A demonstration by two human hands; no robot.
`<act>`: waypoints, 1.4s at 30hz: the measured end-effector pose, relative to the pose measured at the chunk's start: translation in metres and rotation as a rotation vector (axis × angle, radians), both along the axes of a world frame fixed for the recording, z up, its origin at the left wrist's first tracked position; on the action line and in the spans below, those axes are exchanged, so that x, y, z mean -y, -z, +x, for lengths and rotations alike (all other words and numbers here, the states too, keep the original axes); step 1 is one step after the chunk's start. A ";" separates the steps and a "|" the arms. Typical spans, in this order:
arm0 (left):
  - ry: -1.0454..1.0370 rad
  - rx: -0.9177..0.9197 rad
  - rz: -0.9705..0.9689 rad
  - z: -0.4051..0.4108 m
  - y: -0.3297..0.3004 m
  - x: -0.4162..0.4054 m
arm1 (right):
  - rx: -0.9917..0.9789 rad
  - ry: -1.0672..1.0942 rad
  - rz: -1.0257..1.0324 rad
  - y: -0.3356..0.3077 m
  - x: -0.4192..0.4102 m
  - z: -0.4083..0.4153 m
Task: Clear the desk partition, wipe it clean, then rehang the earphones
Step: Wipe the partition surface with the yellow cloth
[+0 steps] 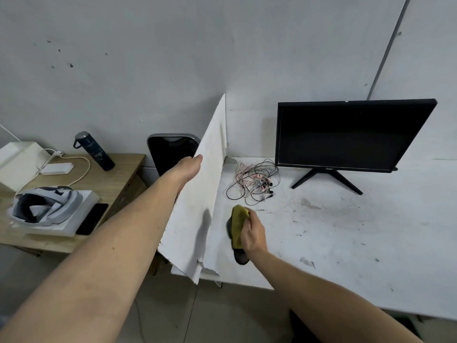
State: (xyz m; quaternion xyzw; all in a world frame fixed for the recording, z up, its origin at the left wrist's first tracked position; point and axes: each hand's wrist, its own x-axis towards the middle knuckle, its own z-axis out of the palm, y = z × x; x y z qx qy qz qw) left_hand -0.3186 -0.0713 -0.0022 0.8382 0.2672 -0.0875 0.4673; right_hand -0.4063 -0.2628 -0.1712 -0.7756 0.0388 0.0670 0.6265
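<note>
The top edge of the white desk partition [197, 211] is gripped by the left hand [189, 167]; the thin board is judged light but floppy, best steadied there. Its lower face is met by a yellow-green cloth [238, 224], soft and bunched, clutched in the right hand [253, 232]. The tangled earphones [254, 180] lie on the white desk [346, 231], beside the monitor [346, 134].
</note>
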 end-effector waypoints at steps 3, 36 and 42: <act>-0.011 -0.024 0.009 -0.001 -0.002 0.000 | -0.012 0.016 0.010 -0.011 0.006 0.016; 0.779 0.190 0.131 0.045 -0.051 0.118 | -0.091 0.044 0.071 -0.142 0.075 0.149; 0.870 0.117 0.371 0.078 -0.003 0.172 | -0.239 0.007 0.131 -0.131 0.132 0.197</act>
